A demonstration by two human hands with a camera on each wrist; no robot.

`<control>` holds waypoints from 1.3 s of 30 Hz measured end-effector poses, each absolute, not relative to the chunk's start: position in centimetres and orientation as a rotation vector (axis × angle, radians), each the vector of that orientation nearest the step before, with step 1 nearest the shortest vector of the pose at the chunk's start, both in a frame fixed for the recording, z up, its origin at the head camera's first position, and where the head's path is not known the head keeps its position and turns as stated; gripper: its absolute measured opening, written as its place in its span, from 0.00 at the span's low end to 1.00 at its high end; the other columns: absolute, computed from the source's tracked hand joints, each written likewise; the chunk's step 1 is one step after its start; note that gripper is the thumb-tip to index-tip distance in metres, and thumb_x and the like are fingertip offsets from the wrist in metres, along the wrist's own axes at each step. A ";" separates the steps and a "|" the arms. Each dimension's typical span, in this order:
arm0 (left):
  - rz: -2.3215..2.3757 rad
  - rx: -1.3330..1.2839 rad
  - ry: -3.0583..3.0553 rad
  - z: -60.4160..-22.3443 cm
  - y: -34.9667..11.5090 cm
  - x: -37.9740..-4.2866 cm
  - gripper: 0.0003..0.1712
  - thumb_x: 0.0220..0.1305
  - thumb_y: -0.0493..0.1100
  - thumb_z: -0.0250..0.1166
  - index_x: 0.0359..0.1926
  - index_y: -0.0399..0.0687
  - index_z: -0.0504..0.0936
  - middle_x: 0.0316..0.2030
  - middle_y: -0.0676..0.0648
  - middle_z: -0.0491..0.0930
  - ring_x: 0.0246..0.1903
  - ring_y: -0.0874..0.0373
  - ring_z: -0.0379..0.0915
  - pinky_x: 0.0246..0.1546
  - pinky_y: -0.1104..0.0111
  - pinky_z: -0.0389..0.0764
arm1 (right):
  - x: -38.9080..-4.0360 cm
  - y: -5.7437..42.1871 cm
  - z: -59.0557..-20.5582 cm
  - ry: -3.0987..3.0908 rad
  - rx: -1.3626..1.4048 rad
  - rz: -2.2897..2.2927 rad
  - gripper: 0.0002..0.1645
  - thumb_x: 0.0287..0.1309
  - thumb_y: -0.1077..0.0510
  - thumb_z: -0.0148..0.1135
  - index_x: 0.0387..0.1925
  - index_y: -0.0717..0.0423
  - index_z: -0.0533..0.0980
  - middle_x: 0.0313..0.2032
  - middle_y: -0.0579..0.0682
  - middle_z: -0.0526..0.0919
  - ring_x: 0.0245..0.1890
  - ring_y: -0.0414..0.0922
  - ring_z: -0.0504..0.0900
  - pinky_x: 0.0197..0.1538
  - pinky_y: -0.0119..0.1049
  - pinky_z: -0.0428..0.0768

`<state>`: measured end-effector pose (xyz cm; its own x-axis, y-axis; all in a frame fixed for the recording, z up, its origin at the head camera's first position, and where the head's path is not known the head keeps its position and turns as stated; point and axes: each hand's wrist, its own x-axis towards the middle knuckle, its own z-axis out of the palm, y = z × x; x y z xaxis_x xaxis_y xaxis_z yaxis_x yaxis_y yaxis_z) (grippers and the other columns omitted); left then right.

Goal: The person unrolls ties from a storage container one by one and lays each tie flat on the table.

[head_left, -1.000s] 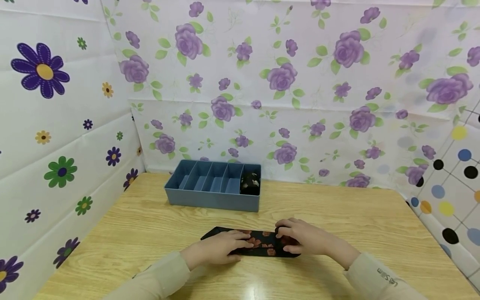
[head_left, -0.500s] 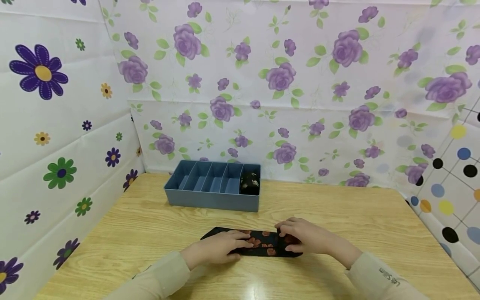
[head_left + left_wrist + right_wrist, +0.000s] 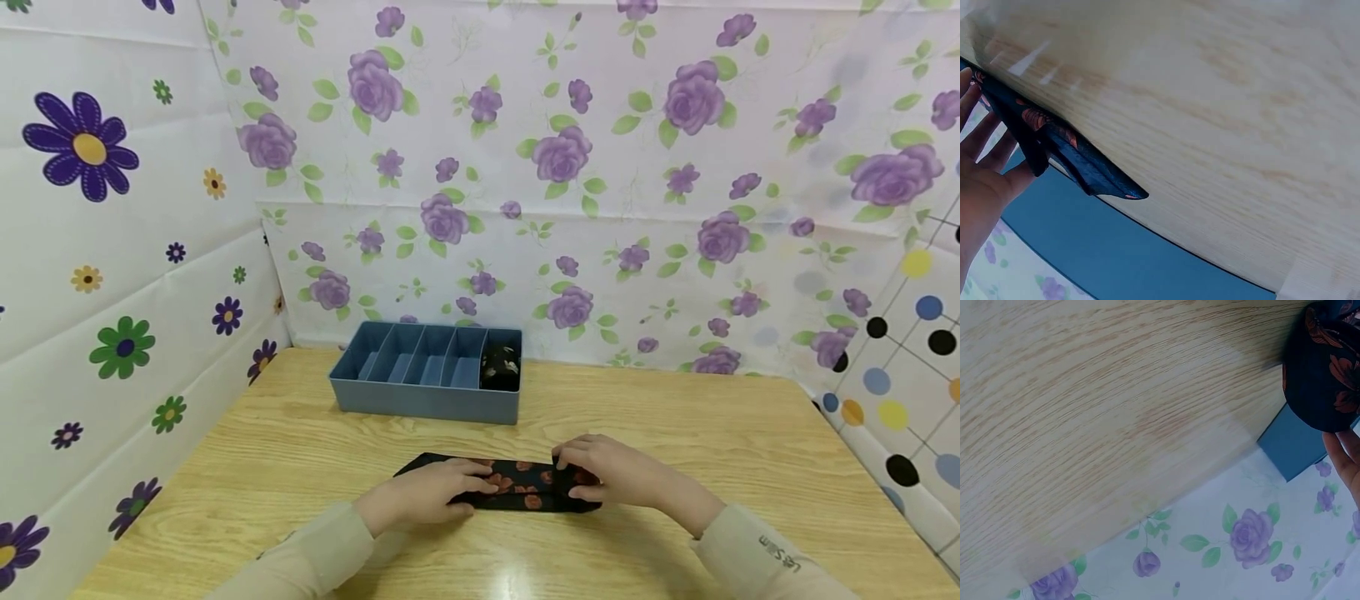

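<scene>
A dark necktie (image 3: 517,479) with orange-red flowers lies flat across the front of the table. Its tapered end points left, and its right end is rolled up. My left hand (image 3: 423,493) rests on the flat part with its fingers outstretched. Around the rolled end, my right hand (image 3: 618,473) curls its fingers and thumb. Close up in the right wrist view, the roll (image 3: 1325,378) appears as a thick round bundle, with fingertips against its edge. The tie's loose tapered end (image 3: 1100,169) shows past the hand in the left wrist view.
A blue divided box (image 3: 427,400) stands behind the tie. Its rightmost compartment holds a dark rolled item (image 3: 500,367) with a pale floral pattern. The wooden table (image 3: 675,417) meets a flower-print cloth (image 3: 480,167) at the back.
My left hand and the flat part of the necktie have shifted slightly left. My right hand stays at the rolled end and has moved only a little.
</scene>
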<state>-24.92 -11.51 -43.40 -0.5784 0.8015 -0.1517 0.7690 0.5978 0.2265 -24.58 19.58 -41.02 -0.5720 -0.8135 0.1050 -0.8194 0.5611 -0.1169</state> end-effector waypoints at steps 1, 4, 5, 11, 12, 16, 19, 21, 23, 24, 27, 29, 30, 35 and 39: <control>0.203 1.289 2.588 -43.4 -11.6 -25.0 0.24 0.68 0.47 0.57 0.64 0.60 0.70 0.68 0.50 0.64 0.67 0.55 0.60 0.63 0.62 0.69 | -24.6 19.6 -41.0 -2.737 1.441 0.235 0.17 0.59 0.50 0.63 0.48 0.51 0.76 0.54 0.51 0.79 0.52 0.50 0.78 0.55 0.47 0.76; 0.216 1.268 2.585 -43.2 -11.9 -25.2 0.23 0.68 0.46 0.58 0.63 0.59 0.72 0.67 0.49 0.65 0.67 0.54 0.61 0.63 0.61 0.69 | -24.6 19.6 -41.0 -2.722 1.461 0.227 0.19 0.58 0.51 0.64 0.50 0.51 0.77 0.55 0.53 0.77 0.52 0.51 0.77 0.54 0.47 0.77; 0.221 1.256 2.583 -43.1 -12.0 -25.2 0.23 0.68 0.46 0.58 0.63 0.59 0.72 0.67 0.49 0.65 0.67 0.53 0.61 0.63 0.61 0.69 | -24.6 19.6 -41.0 -2.718 1.466 0.223 0.19 0.58 0.51 0.64 0.51 0.51 0.77 0.55 0.54 0.76 0.52 0.51 0.77 0.53 0.46 0.78; 0.241 1.204 2.581 -43.0 -12.6 -25.4 0.21 0.67 0.46 0.59 0.61 0.58 0.74 0.66 0.49 0.66 0.66 0.52 0.62 0.62 0.59 0.69 | -24.6 19.4 -41.1 -2.727 1.471 0.221 0.19 0.58 0.52 0.64 0.51 0.50 0.77 0.57 0.55 0.74 0.53 0.52 0.76 0.53 0.45 0.78; 0.242 1.203 2.581 -43.1 -12.6 -25.5 0.21 0.67 0.46 0.59 0.61 0.58 0.75 0.66 0.48 0.66 0.66 0.52 0.62 0.62 0.59 0.69 | -24.5 19.4 -41.1 -2.728 1.469 0.227 0.19 0.58 0.52 0.63 0.51 0.50 0.77 0.58 0.55 0.74 0.54 0.52 0.76 0.54 0.46 0.78; 0.247 1.199 2.581 -43.2 -12.7 -25.5 0.21 0.67 0.46 0.59 0.61 0.59 0.75 0.65 0.49 0.67 0.66 0.52 0.62 0.63 0.59 0.69 | -24.5 19.3 -41.2 -2.718 1.472 0.226 0.18 0.58 0.52 0.64 0.50 0.50 0.77 0.58 0.55 0.74 0.55 0.53 0.76 0.56 0.49 0.76; 0.259 1.193 2.582 -43.2 -12.8 -25.5 0.21 0.67 0.46 0.59 0.60 0.58 0.75 0.65 0.49 0.67 0.66 0.52 0.62 0.63 0.59 0.69 | -24.5 19.4 -41.4 -2.695 1.480 0.223 0.18 0.57 0.53 0.64 0.50 0.51 0.77 0.58 0.56 0.75 0.54 0.52 0.77 0.55 0.48 0.77; 0.273 1.184 2.586 -43.2 -12.7 -25.5 0.20 0.67 0.46 0.59 0.59 0.57 0.76 0.64 0.49 0.68 0.65 0.52 0.63 0.62 0.59 0.69 | -24.6 19.6 -41.5 -2.693 1.485 0.242 0.18 0.58 0.54 0.64 0.50 0.52 0.77 0.58 0.56 0.75 0.54 0.51 0.78 0.53 0.46 0.79; 0.286 1.184 2.590 -43.0 -12.3 -25.4 0.19 0.66 0.47 0.59 0.58 0.56 0.77 0.63 0.48 0.69 0.64 0.52 0.64 0.62 0.60 0.70 | -24.7 19.9 -41.6 -2.707 1.485 0.273 0.18 0.58 0.54 0.64 0.50 0.52 0.77 0.58 0.57 0.74 0.53 0.50 0.79 0.51 0.42 0.80; 0.288 1.183 2.593 -43.0 -12.1 -25.4 0.18 0.66 0.47 0.60 0.57 0.56 0.78 0.62 0.48 0.70 0.64 0.52 0.65 0.61 0.60 0.70 | -24.7 20.1 -41.7 -2.722 1.482 0.292 0.18 0.58 0.55 0.64 0.50 0.52 0.77 0.59 0.57 0.74 0.52 0.50 0.79 0.50 0.41 0.80; 0.255 1.192 2.615 -42.6 -11.2 -25.4 0.17 0.66 0.50 0.60 0.54 0.55 0.79 0.60 0.48 0.72 0.62 0.53 0.67 0.60 0.61 0.72 | -24.6 20.4 -41.6 -2.753 1.471 0.339 0.17 0.59 0.55 0.62 0.50 0.52 0.76 0.59 0.57 0.74 0.50 0.48 0.80 0.47 0.37 0.80; 0.210 1.201 2.633 -42.5 -10.7 -25.4 0.16 0.65 0.51 0.60 0.53 0.56 0.78 0.59 0.49 0.73 0.60 0.54 0.69 0.59 0.61 0.73 | -24.6 20.5 -41.6 -2.760 1.461 0.359 0.16 0.60 0.54 0.61 0.50 0.52 0.76 0.59 0.57 0.74 0.49 0.48 0.80 0.46 0.36 0.80; 0.185 1.209 2.640 -42.4 -10.5 -25.3 0.16 0.65 0.51 0.60 0.52 0.55 0.78 0.57 0.49 0.74 0.59 0.55 0.70 0.57 0.63 0.74 | -24.5 20.5 -41.6 -2.760 1.457 0.364 0.16 0.61 0.53 0.60 0.50 0.52 0.76 0.59 0.57 0.74 0.49 0.47 0.80 0.46 0.36 0.80; 0.083 1.307 2.630 -42.4 -9.2 -25.1 0.20 0.64 0.53 0.60 0.55 0.54 0.77 0.53 0.52 0.76 0.53 0.59 0.73 0.53 0.67 0.76 | -24.5 20.3 -41.7 -2.740 1.446 0.349 0.14 0.63 0.53 0.58 0.49 0.51 0.76 0.58 0.56 0.75 0.50 0.48 0.80 0.49 0.41 0.80; 0.005 1.336 2.619 -42.4 -8.2 -24.9 0.23 0.65 0.53 0.60 0.60 0.57 0.74 0.59 0.53 0.73 0.58 0.58 0.71 0.57 0.66 0.74 | -24.6 20.2 -41.7 -2.716 1.446 0.323 0.13 0.62 0.56 0.60 0.48 0.51 0.75 0.57 0.56 0.75 0.51 0.50 0.79 0.50 0.43 0.79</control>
<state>-24.87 -8.24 -42.45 -0.5707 0.8019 -0.1768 0.8013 0.5909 0.0939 -24.63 20.17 -41.73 -0.5619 -0.8153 0.1395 -0.8253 0.5413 -0.1607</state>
